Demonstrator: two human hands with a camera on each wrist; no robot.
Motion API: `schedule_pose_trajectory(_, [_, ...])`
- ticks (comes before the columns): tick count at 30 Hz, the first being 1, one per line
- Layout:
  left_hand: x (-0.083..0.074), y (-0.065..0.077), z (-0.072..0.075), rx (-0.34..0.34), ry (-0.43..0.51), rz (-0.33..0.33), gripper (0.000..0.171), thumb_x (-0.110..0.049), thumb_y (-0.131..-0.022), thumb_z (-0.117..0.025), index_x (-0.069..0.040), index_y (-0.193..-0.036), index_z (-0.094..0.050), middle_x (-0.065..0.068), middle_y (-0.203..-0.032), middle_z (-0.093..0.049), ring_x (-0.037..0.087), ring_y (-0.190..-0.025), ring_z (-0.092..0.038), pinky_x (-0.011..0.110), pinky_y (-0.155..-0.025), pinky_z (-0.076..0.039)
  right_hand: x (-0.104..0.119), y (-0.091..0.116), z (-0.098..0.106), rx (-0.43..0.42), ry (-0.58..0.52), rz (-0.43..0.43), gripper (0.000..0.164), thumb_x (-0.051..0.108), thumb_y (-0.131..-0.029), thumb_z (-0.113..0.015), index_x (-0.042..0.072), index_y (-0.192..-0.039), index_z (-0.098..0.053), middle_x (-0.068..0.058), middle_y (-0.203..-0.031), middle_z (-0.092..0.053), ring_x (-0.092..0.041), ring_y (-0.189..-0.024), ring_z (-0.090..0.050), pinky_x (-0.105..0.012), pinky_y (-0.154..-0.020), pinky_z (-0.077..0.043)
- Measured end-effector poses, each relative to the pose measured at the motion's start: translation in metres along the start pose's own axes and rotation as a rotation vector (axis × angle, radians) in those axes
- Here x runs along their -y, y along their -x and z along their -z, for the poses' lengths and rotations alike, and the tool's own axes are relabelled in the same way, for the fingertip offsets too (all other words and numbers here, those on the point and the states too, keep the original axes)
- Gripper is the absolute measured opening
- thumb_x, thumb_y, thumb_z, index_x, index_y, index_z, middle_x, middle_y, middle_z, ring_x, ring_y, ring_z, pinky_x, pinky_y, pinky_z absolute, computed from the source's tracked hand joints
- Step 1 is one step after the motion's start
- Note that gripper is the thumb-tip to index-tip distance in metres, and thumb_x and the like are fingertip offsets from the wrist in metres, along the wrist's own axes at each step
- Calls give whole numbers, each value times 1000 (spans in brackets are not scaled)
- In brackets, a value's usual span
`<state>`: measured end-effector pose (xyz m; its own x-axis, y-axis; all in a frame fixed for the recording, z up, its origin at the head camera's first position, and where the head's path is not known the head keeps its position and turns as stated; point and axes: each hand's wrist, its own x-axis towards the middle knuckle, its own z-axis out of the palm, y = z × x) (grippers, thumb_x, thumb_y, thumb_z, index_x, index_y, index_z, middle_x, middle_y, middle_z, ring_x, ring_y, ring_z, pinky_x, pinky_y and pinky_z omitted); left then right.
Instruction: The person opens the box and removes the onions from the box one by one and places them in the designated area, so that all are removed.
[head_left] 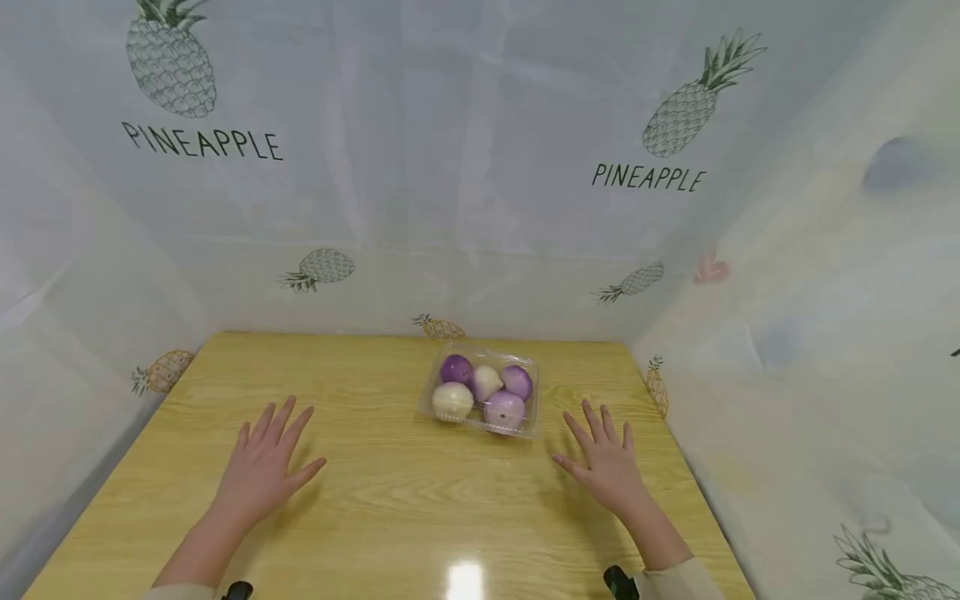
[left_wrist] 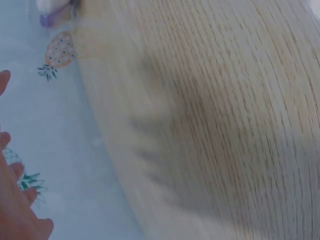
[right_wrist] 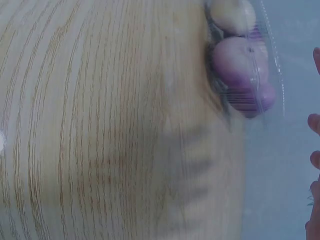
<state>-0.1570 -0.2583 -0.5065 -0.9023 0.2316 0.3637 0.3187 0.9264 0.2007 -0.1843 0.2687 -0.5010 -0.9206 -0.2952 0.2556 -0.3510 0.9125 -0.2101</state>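
Observation:
A clear plastic box [head_left: 537,421] sits toward the back of the table, right of the middle. Several round, onion-like things lie inside it: a deep purple one [head_left: 456,369], pale cream ones such as this cream ball [head_left: 452,401], and a lilac ball [head_left: 504,409]. My left hand [head_left: 262,467] hovers over the table to the left of the box, fingers spread and holding nothing. On the other side, my right hand [head_left: 609,471] is spread in the same way, nearer the box but apart from it. The right wrist view shows purple balls [right_wrist: 240,60] through the plastic.
The wooden table [head_left: 375,500] is bounded at the back and sides by a hanging pale sheet [head_left: 465,167] printed with pineapples. Light glares off the tabletop near its front. Dark bands sit at both wrists.

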Motion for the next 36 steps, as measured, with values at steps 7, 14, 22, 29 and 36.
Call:
schedule_pose_trajectory(7, [-3,4,-5,2,23,15,85,-42,-84,-76,-7,-149,-34,24,-154,-24,48,-141,-16,74,-108,-9,1,0,-3,-13,-18,-10,74,56,-90,-61,15,-149,-41,-19,-158,-22,-46,-143,-10,-75,-107,-3])
schedule_pose_trajectory(14, [-6,1,-8,-12,28,23,84,-43,-83,-75,-7,-148,-36,24,-153,-26,49,-139,-19,75,-106,-14,2,-1,-5,1,-28,-20,74,55,-91,-61,15,-150,-39,-19,-158,-20,-46,-143,-10,-75,-107,-2])
schedule_pose_trajectory(22, [-9,-7,-12,6,74,47,83,-42,-85,-74,-5,-149,-35,24,-156,-21,48,-140,-16,72,-109,-11,3,-7,-4,34,-48,-50,78,60,-90,-58,17,-151,-36,-17,-160,-17,-43,-145,-5,-73,-109,1])
schedule_pose_trajectory(29, [-18,-13,-20,-8,128,64,81,-40,-86,-74,-5,-147,-36,26,-153,-25,51,-138,-20,74,-104,-21,8,-11,-8,10,-130,-45,78,56,-91,-61,13,-151,-36,-21,-158,-18,-46,-144,-6,-74,-107,0])
schedule_pose_trajectory(36, [-33,-13,-31,-9,247,110,80,-37,-87,-74,-3,-148,-33,25,-153,-25,51,-138,-20,71,-106,-22,17,-12,-18,23,-288,-90,77,48,-93,-62,9,-151,-33,-22,-158,-17,-46,-143,-6,-77,-105,-2])
